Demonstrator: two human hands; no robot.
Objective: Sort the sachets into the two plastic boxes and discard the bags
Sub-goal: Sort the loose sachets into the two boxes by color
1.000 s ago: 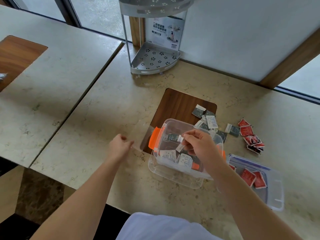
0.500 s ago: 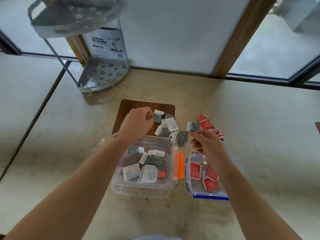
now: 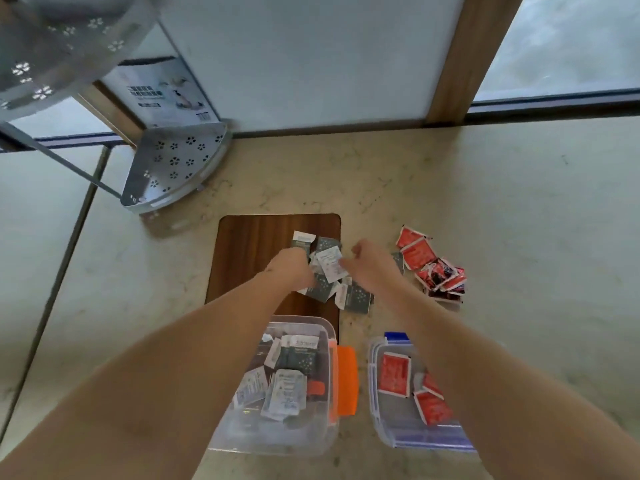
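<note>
Two bare arms, long and thin, no sleeves showing anywhere up to the bottom edge of the view. Left hand (image 3: 292,268) and right hand (image 3: 369,263) both bare too, no gloves, no rings or watch to be seen. Small dark mark near the left wrist, too blurry to tell more.

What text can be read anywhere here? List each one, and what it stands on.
None reads clearly.
Card behind the metal rack: dark print lines and a barcode, blurred.
Grey-and-white sachets in the orange-latched box: print too small.
Loose white sachet between the hands: faint lines, unreadable.
Red sachets: no legible print.
</note>
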